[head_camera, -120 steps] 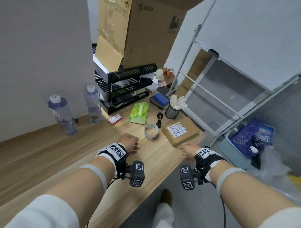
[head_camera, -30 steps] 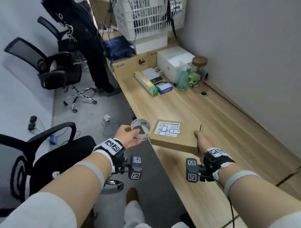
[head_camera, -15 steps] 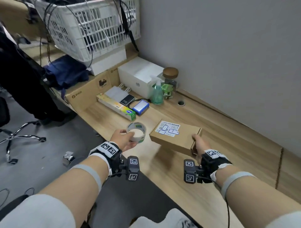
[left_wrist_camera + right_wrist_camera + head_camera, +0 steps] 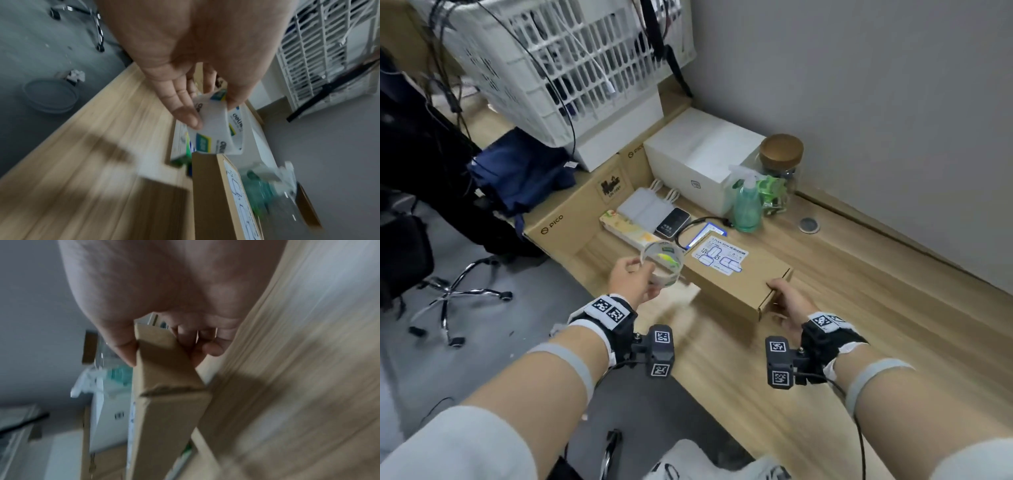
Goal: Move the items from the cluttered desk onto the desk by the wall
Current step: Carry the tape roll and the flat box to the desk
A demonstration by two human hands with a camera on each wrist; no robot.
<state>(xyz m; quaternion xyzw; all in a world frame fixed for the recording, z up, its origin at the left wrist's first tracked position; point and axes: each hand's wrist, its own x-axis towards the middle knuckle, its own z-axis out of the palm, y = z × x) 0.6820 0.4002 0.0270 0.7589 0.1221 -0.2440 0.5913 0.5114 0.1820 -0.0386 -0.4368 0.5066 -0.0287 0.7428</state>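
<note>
My left hand (image 4: pixel 631 281) pinches a clear tape roll (image 4: pixel 663 263) with green and yellow print, held in the air just above the wooden desk (image 4: pixel 893 308) by the wall. In the left wrist view the tape roll (image 4: pixel 218 128) sits between the thumb and the fingers (image 4: pixel 185 113). My right hand (image 4: pixel 786 301) grips the near corner of a flat cardboard box (image 4: pixel 743 277) with a white and blue label, held just above the desk. The right wrist view shows the cardboard box (image 4: pixel 164 386) clamped between thumb and curled fingers (image 4: pixel 209 348).
Further along the desk lie a long green-yellow carton (image 4: pixel 626 228), a black phone (image 4: pixel 673 222), white pouches (image 4: pixel 643 205), a green spray bottle (image 4: pixel 748 202), a cork-lidded jar (image 4: pixel 780 164), a white box (image 4: pixel 698 154) and brown PICO cartons (image 4: pixel 565 219). A white laundry basket (image 4: pixel 558 61) stands on top. An office chair base (image 4: pixel 458 291) is left.
I have turned from the cluttered desk to the desk by the wall, carrying the tape roll and the box. Both hands have moved forward and lower over the desk since half a second ago.
</note>
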